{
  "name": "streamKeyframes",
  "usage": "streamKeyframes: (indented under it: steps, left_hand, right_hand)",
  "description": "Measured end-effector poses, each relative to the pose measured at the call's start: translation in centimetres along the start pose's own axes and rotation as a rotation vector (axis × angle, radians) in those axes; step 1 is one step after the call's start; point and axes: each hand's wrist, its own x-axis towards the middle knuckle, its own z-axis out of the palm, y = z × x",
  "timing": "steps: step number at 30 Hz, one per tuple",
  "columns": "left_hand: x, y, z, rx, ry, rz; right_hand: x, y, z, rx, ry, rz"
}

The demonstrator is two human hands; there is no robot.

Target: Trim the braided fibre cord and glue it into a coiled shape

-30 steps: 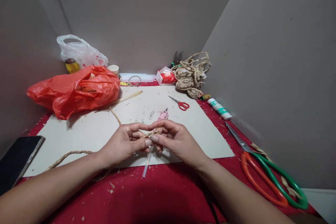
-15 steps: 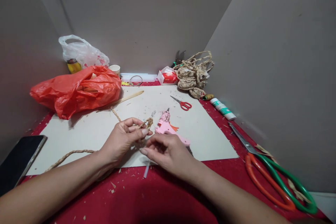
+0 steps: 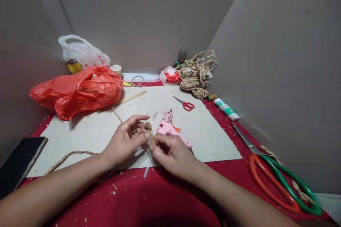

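Note:
A thin braided straw cord [image 3: 151,132] is bent into a small loop between my two hands. My left hand [image 3: 128,136] holds the loop's left side with its thumb and curled fingers, while the index finger reaches out above it. Thumb and fingertips of my right hand [image 3: 170,149] pinch the loop's lower right side. One length of the braid runs under my left forearm, and another piece shows beyond the left wrist. Just past my right hand lies a pink glue gun [image 3: 169,127], partly covered by that hand. A clear glue stick [image 3: 147,168] pokes out below my hands.
Small red-handled scissors [image 3: 185,103] lie on the white board [image 3: 213,145]. Large shears [image 3: 269,170] rest at the right, a phone [image 3: 22,163] at the left. Behind are a red plastic bag [image 3: 80,94], a straw cord bundle [image 3: 195,76] and grey walls.
My right hand has come up to the loop and now pinches it. The loop has turned more upright, and my left index finger has lifted and straightened.

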Motion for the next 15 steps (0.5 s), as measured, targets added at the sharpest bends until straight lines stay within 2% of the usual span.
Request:
streamKeyframes:
  steps: [5,11,15]
  left_hand:
    - [0.2,0.3,-0.5,0.082,-0.018,0.042]
    - [0.5,-0.1,-0.7,-0.181,-0.024,-0.079]
    - [0.7,-0.1,-0.9,-0.21,-0.05,-0.125]
  right_hand:
    - [-0.2,0.1,-1.1,-0.101,-0.033,-0.002]
    - [-0.3,-0.6,-1.4,-0.156,-0.081,-0.061]
    - [-0.3,-0.8,-2.1,-0.121,-0.151,-0.029]
